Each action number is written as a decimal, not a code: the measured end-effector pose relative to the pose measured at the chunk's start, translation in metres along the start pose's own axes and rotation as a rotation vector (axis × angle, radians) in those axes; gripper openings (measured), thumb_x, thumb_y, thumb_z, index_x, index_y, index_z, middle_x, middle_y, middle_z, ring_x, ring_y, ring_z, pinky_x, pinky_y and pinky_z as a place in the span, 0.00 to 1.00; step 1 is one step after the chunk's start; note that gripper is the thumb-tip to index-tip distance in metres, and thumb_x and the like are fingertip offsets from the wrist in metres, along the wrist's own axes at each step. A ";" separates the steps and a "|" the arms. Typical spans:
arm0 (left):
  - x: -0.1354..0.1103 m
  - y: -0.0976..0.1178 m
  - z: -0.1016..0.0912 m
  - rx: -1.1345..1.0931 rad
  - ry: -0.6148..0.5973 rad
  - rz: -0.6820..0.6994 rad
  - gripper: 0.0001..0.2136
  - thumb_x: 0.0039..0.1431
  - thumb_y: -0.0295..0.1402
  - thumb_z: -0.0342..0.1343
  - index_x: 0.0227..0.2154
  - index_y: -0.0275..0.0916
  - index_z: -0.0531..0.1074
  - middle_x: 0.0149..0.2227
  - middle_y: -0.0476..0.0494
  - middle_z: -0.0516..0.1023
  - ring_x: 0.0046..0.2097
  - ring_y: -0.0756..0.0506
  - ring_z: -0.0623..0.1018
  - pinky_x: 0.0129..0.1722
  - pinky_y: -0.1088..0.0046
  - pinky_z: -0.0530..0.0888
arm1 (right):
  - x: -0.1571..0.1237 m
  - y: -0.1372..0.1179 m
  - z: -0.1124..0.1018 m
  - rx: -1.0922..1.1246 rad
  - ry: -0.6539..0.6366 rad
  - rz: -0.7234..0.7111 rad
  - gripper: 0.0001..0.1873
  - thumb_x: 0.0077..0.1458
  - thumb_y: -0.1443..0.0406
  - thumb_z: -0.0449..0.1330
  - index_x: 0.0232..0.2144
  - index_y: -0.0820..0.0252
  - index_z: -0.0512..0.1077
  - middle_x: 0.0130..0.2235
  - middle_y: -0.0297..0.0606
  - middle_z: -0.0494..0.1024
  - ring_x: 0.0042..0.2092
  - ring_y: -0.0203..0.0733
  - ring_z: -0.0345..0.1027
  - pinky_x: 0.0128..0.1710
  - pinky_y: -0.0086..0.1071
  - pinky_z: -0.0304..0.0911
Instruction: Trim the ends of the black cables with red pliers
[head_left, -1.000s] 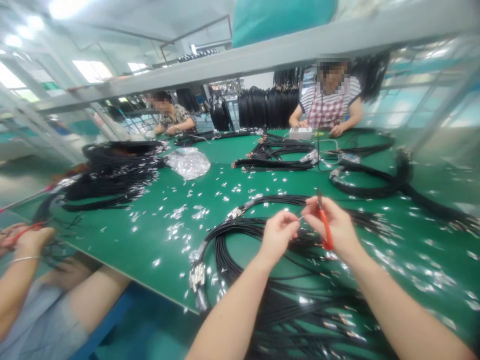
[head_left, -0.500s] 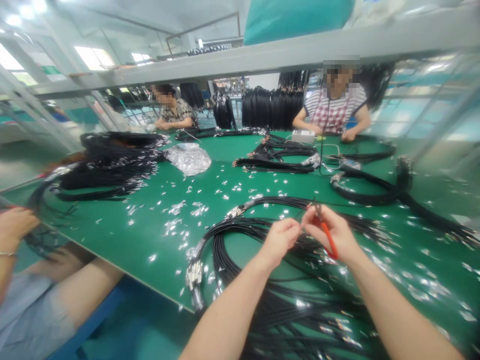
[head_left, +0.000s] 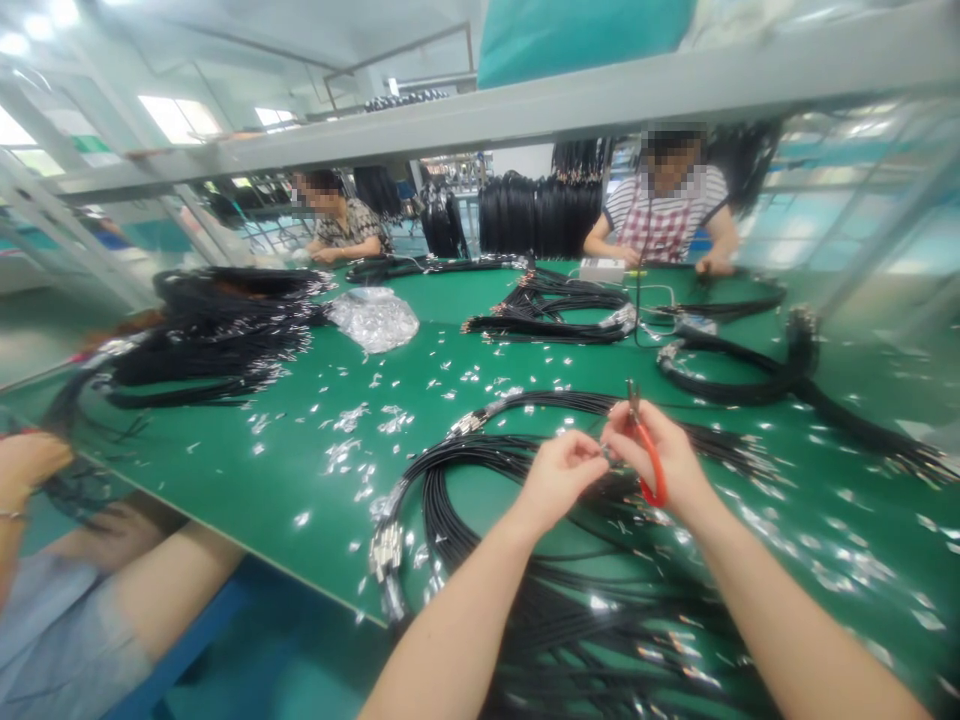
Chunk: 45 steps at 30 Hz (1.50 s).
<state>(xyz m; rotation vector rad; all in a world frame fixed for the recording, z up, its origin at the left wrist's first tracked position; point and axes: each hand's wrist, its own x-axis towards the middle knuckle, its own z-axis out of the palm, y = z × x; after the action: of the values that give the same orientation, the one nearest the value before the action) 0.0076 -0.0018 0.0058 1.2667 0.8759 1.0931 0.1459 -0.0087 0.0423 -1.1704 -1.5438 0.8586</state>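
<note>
1. Head view: your two bare hands meet above a green table, fingertips almost together, with looped black cables spread beneath them.
2. Your right hand is closed around a red-handled tool, its metal tip pointing up past your forefinger and its red grip angled down across the palm.
3. Your left hand has thumb and fingertips drawn in toward a small grey piece, which sits between the two hands; it is too small and blurred to tell which fingers grip it.
4. Below your hands, the black cables curve round to the left, where silver connectors gather near the table's edge; more cable ends fan out to the right of your wrist.
5. Shiny scraps litter the tabletop on both sides of you, and a clear plastic bag lies beyond them, next to a dark cable pile.
6. At your left, a co-worker's hand reaches in at the frame's edge, partly cut off.
7. Across from you, a person in a patterned top sits to the left, while a person in a checked apron works to the right near a small white box, under a grey shelf beam.
</note>
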 end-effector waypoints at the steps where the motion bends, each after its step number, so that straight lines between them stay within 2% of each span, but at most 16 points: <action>1: 0.000 -0.001 0.000 0.009 0.019 0.012 0.07 0.45 0.34 0.58 0.25 0.36 0.67 0.20 0.53 0.64 0.21 0.56 0.61 0.21 0.79 0.57 | 0.000 0.000 0.001 -0.005 0.019 -0.006 0.08 0.49 0.64 0.58 0.32 0.56 0.62 0.27 0.32 0.68 0.27 0.36 0.64 0.30 0.33 0.65; 4: 0.000 -0.003 0.001 0.046 0.104 0.037 0.06 0.46 0.34 0.56 0.23 0.36 0.68 0.18 0.54 0.62 0.20 0.55 0.60 0.20 0.79 0.56 | -0.001 -0.002 0.004 -0.017 0.051 -0.049 0.08 0.48 0.64 0.58 0.31 0.56 0.62 0.28 0.33 0.69 0.29 0.37 0.64 0.33 0.34 0.64; 7: 0.000 -0.005 0.001 0.053 0.126 0.034 0.07 0.47 0.35 0.55 0.22 0.36 0.69 0.16 0.55 0.60 0.19 0.55 0.59 0.20 0.78 0.56 | -0.003 -0.002 0.008 -0.017 0.054 -0.113 0.05 0.49 0.65 0.57 0.29 0.56 0.62 0.29 0.33 0.69 0.30 0.38 0.65 0.34 0.34 0.64; 18: 0.003 0.004 -0.002 -0.215 -0.003 -0.155 0.11 0.41 0.37 0.59 0.19 0.34 0.66 0.13 0.57 0.56 0.15 0.58 0.54 0.15 0.80 0.48 | -0.004 0.006 0.010 -0.079 0.066 -0.218 0.03 0.50 0.67 0.56 0.29 0.56 0.63 0.29 0.32 0.71 0.29 0.36 0.65 0.32 0.31 0.64; 21: 0.004 0.004 -0.002 -0.197 0.049 -0.103 0.11 0.42 0.37 0.59 0.21 0.35 0.66 0.14 0.56 0.60 0.15 0.57 0.57 0.15 0.80 0.51 | -0.001 0.010 0.004 -0.205 0.044 -0.211 0.04 0.51 0.65 0.56 0.31 0.57 0.64 0.28 0.32 0.71 0.28 0.36 0.66 0.30 0.30 0.63; 24: 0.003 0.005 -0.003 -0.156 0.144 -0.030 0.09 0.45 0.36 0.57 0.22 0.35 0.67 0.14 0.55 0.62 0.16 0.57 0.60 0.16 0.80 0.56 | 0.003 0.017 -0.004 -0.413 0.010 -0.205 0.09 0.49 0.61 0.58 0.34 0.57 0.66 0.28 0.33 0.72 0.26 0.37 0.65 0.27 0.30 0.62; 29: 0.003 0.007 -0.004 -0.145 0.244 0.015 0.07 0.46 0.34 0.57 0.24 0.35 0.67 0.15 0.55 0.64 0.17 0.56 0.63 0.18 0.80 0.60 | 0.004 0.023 -0.009 -0.649 -0.120 -0.237 0.14 0.48 0.58 0.58 0.37 0.58 0.67 0.34 0.39 0.73 0.29 0.40 0.67 0.29 0.32 0.63; 34: 0.002 0.007 -0.003 -0.149 0.289 0.030 0.08 0.45 0.34 0.58 0.26 0.35 0.68 0.17 0.53 0.67 0.18 0.55 0.66 0.20 0.79 0.64 | 0.000 0.021 -0.004 -0.756 -0.140 -0.272 0.14 0.49 0.58 0.58 0.37 0.59 0.68 0.34 0.41 0.74 0.33 0.42 0.68 0.31 0.33 0.63; 45: 0.002 0.001 -0.003 -0.098 0.267 0.047 0.06 0.45 0.32 0.57 0.25 0.35 0.68 0.16 0.53 0.66 0.18 0.55 0.66 0.19 0.80 0.65 | -0.002 0.018 -0.002 -0.828 -0.149 -0.260 0.14 0.49 0.57 0.58 0.37 0.59 0.70 0.32 0.41 0.74 0.32 0.43 0.69 0.30 0.33 0.63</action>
<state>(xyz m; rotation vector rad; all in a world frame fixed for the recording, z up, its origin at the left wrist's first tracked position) 0.0047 0.0014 0.0069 1.0806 0.9816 1.3476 0.1525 -0.0057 0.0260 -1.4345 -2.2142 0.1038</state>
